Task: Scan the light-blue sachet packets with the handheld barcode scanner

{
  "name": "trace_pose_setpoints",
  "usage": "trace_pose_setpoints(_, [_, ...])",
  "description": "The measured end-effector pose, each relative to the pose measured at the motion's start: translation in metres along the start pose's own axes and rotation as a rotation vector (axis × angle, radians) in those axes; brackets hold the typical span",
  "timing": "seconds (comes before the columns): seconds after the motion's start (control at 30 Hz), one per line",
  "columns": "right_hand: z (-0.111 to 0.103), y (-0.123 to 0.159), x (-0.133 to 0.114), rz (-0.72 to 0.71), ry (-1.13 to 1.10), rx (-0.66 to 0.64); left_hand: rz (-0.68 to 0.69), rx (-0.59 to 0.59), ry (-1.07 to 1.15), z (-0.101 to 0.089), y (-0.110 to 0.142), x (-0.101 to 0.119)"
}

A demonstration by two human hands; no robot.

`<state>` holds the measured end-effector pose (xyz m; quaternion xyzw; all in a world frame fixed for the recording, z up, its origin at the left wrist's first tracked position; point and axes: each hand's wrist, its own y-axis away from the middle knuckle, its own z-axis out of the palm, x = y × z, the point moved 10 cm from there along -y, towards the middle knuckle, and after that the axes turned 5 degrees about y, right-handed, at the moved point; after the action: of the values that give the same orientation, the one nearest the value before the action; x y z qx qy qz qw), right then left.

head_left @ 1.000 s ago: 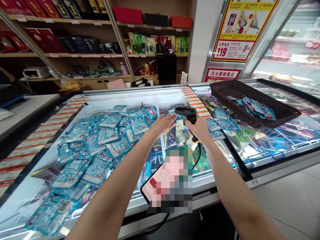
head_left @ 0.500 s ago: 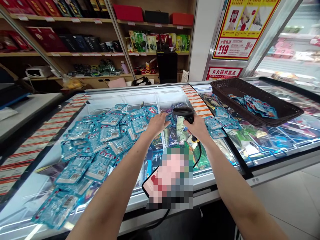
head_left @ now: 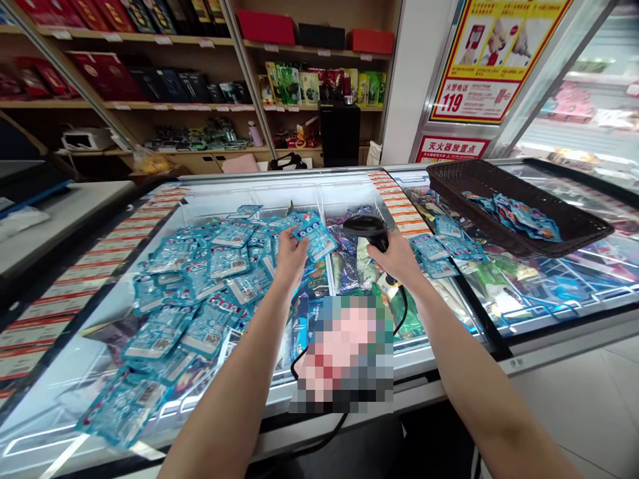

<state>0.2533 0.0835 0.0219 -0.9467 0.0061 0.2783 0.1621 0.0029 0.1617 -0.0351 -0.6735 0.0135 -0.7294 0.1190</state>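
Note:
My left hand (head_left: 291, 258) pinches a blue printed packet (head_left: 319, 241) at its left edge, raised over the glass top of the freezer. Closed around the handle of a black barcode scanner (head_left: 364, 226) is my right hand (head_left: 399, 258). The scanner's head points left, toward the packet and a little apart from it. A cable hangs down from the handle. Many similar blue packets (head_left: 229, 261) lie in a loose heap left of my left hand. Several more packets (head_left: 430, 247) lie right of my right hand.
A dark woven basket (head_left: 582, 229) with blue packets stands at the right. A phone (head_left: 344, 342), mostly pixelated, is at the front edge. Price labels (head_left: 90, 266) line the freezer (head_left: 279, 181). Behind are shelves of boxes (head_left: 266, 26) and a fire poster (head_left: 499, 60).
My left hand has moved left, away from the scanner, and the packet in it now shows plainly. My right hand holds the scanner in nearly the same place. The view has shifted slightly.

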Motion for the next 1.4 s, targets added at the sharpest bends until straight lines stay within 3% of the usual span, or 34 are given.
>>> trace_pose_setpoints(0.1, [0.002,0.002,-0.007,-0.038,0.013,-0.011,-0.09,-0.024,0.136,0.001,0.0,-0.007])
trace_pose_setpoints(0.53, [0.011,0.009,-0.034,-0.202,0.079,-0.113,-0.052,0.064,0.241,-0.004,0.002,0.0])
trace_pose_setpoints(0.77, [0.013,0.011,-0.035,-0.197,0.101,-0.152,-0.039,0.087,0.166,-0.009,0.002,-0.002])
trace_pose_setpoints(1.4, [0.014,0.011,-0.038,-0.213,0.09,-0.162,-0.017,0.086,0.214,-0.011,0.0,-0.004])
